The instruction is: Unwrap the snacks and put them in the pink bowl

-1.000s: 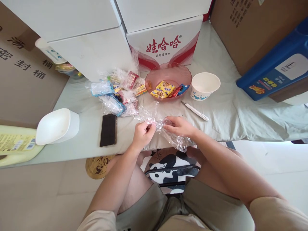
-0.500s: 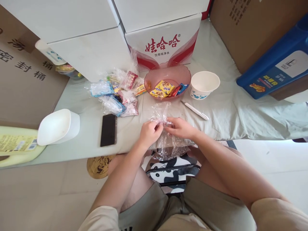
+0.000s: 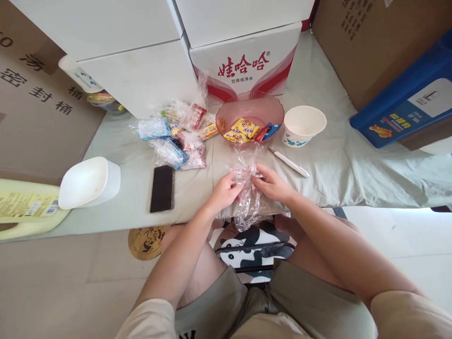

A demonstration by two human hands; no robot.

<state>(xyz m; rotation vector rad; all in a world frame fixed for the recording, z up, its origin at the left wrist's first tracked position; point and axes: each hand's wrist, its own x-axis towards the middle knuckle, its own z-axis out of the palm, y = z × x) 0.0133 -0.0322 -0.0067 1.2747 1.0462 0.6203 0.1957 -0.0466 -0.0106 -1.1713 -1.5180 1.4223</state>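
A crumpled clear plastic bag [image 3: 249, 207] hangs between my two hands at the front edge of the cloth-covered table. My left hand [image 3: 225, 192] pinches its left side with thumb and fingers. On the other side my right hand [image 3: 271, 183] grips the same film. Just beyond lies a pink ribbed bowl [image 3: 250, 106] holding yellow, red and blue snack packets [image 3: 245, 128]. A white box cutter [image 3: 290, 163] rests right of my hands. Left of them, a heap of plastic-wrapped packets [image 3: 183, 136] lies behind a dark phone [image 3: 162, 189].
A white paper bowl [image 3: 304, 123] stands right of the pink bowl, and a blue jug [image 3: 406, 94] farther right. At the left are a white plastic tub [image 3: 90, 181] and a pale yellow bottle [image 3: 31, 205]. White cartons [image 3: 243, 66] line the back. A panda-patterned stool [image 3: 252, 249] shows below.
My hands have moved slightly apart, with the plastic bag bunched between them. The whole view has shifted a little.
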